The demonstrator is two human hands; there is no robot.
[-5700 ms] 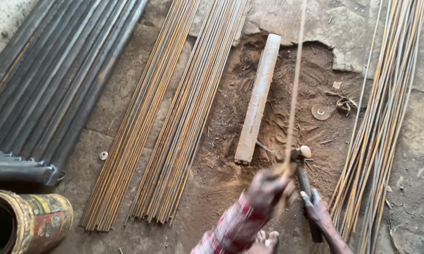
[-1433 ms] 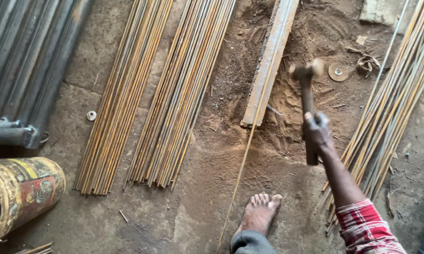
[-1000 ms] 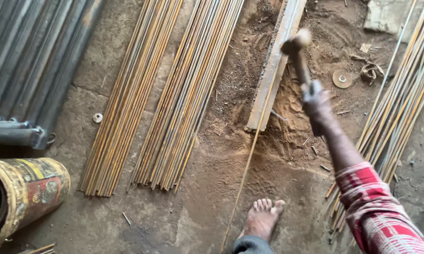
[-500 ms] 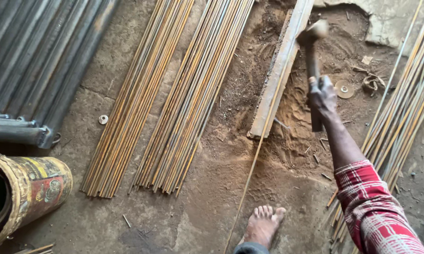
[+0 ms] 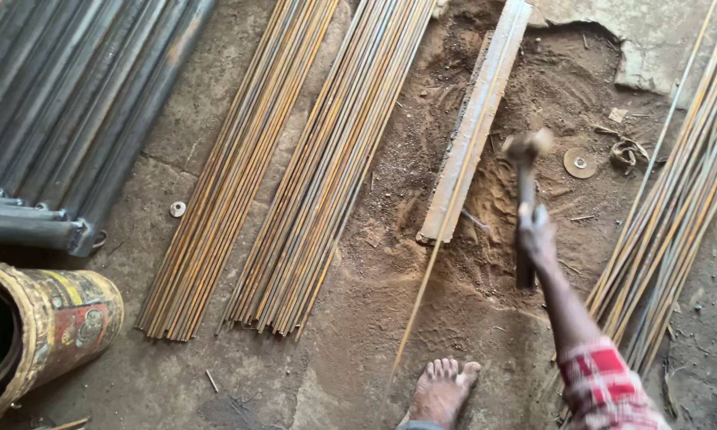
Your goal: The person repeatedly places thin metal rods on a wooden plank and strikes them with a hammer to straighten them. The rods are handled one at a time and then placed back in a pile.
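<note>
My right hand (image 5: 537, 237) grips the dark handle of a hammer (image 5: 526, 191), arm stretched out in a red checked sleeve. The blurred hammer head hovers over sandy ground just right of a long flat steel bar (image 5: 476, 119). A single thin rusty rod (image 5: 424, 291) runs from the bar's near end down towards my bare foot (image 5: 442, 390). My left hand is out of view.
Two bundles of thin rusty rods (image 5: 295, 167) lie left of the bar and another bundle (image 5: 669, 215) lies at the right. Dark steel pipes (image 5: 64, 103) fill the upper left. A painted drum (image 5: 44, 330) lies at lower left. A round disc (image 5: 579, 162) and a washer (image 5: 177, 209) rest on the ground.
The hammer rose high over the bar and has now swung down and nearer to me, its head blurred. The thin rod stays against the bar's end.
</note>
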